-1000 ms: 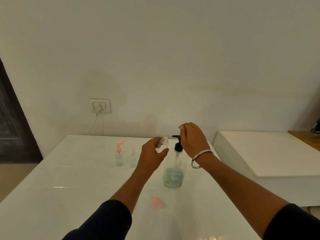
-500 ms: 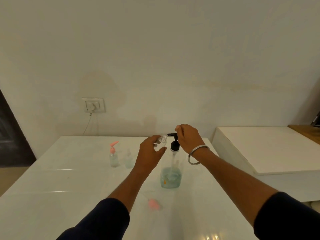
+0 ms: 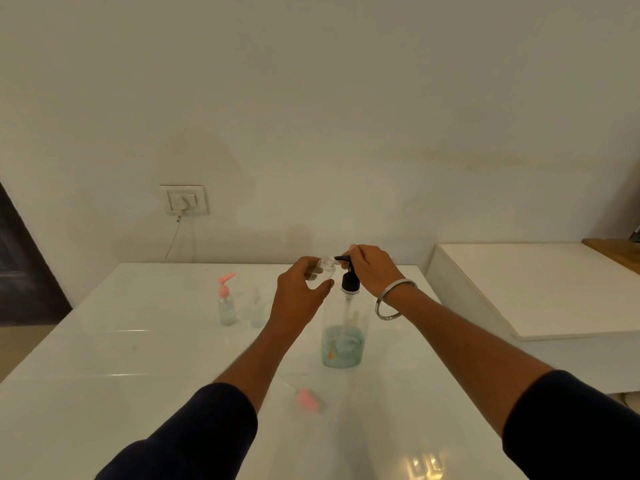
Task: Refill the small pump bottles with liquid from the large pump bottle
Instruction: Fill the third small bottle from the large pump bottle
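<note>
On the glossy white tabletop [image 3: 121, 393] stand the large pump bottle [image 3: 343, 344] mid-table, two small bottles [image 3: 227, 306] [image 3: 257, 311] toward the far edge, and a loose pink pump [image 3: 307, 400] nearer.

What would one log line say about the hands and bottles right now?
left hand: holds small bottle at spout | right hand: on pump of big bottle | pink cap: on table

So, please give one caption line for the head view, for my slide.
Left hand holds a small open bottle at the large pump bottle spout, right hand on the pump.
</note>
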